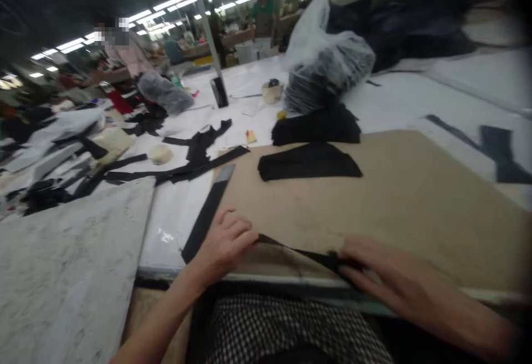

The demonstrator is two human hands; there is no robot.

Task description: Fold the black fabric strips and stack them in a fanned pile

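Our right hand [394,278] pinches one end of a narrow black fabric strip [303,254] along the near edge of a tan cardboard sheet [415,214]. Our left hand [224,242] sits curled at the strip's other end; we cannot tell whether it grips. A black fabric piece [310,163] lies farther up the cardboard.

Bare hands [226,242] and forearms [162,308], and black-and-white checked cloth [286,331] over the lap.

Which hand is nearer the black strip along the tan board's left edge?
Left hand: just right of the black strip. The right hand is far to the strip's right, on black fabric at the near edge of the tan board.
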